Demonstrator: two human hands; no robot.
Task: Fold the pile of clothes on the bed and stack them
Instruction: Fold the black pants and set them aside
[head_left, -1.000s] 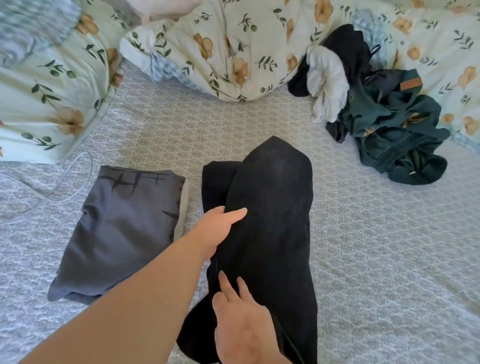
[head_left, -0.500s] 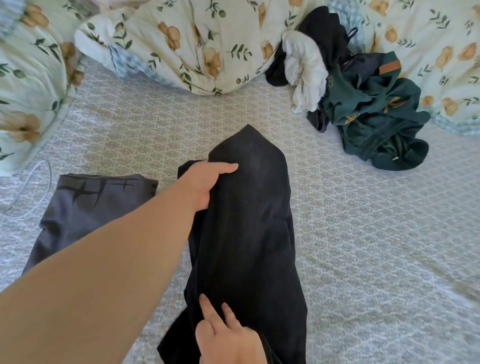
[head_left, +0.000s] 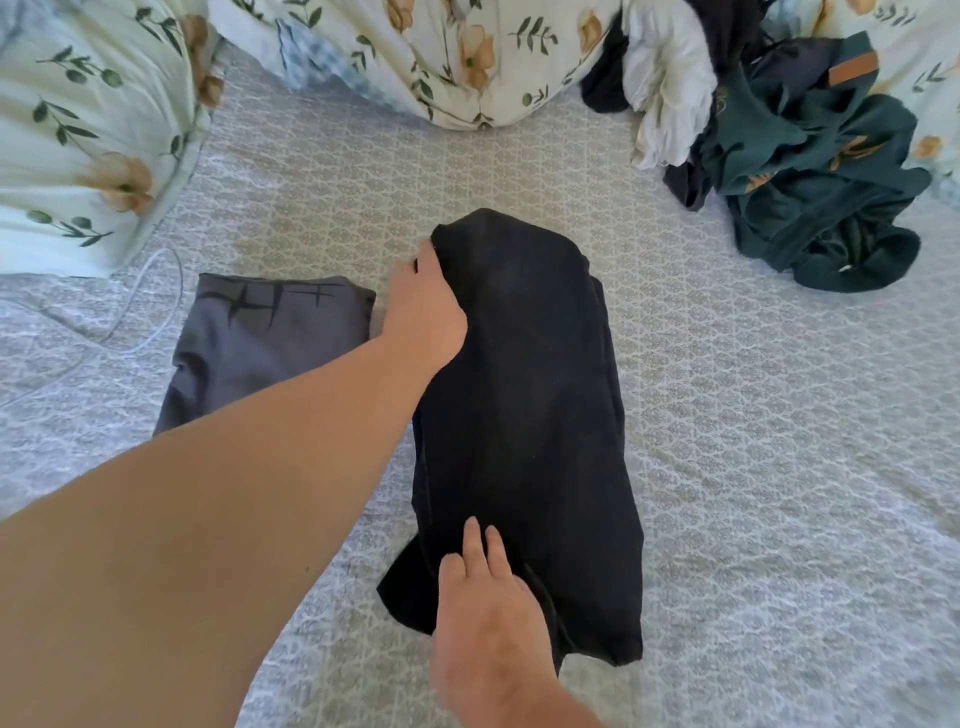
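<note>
A black garment (head_left: 530, 415) lies folded into a long strip in the middle of the bed. My left hand (head_left: 423, 306) holds its far left corner, fingertips tucked under the cloth. My right hand (head_left: 483, 613) presses on the near left end with straight fingers. To the left of the strip sits a folded grey garment (head_left: 270, 343) with black markings; my left forearm crosses over part of it. The unfolded pile (head_left: 810, 171) of dark green, black and white clothes lies at the far right.
A floral duvet (head_left: 441, 52) is bunched along the far side and a floral pillow (head_left: 78, 130) sits at the far left. A thin white cable (head_left: 156, 291) loops on the patterned sheet (head_left: 779, 467) near the grey garment.
My left hand has slid up the left side of the black garment to its far corner. The far end has gone from pointed to rounded. My right hand has stayed on the near end.
</note>
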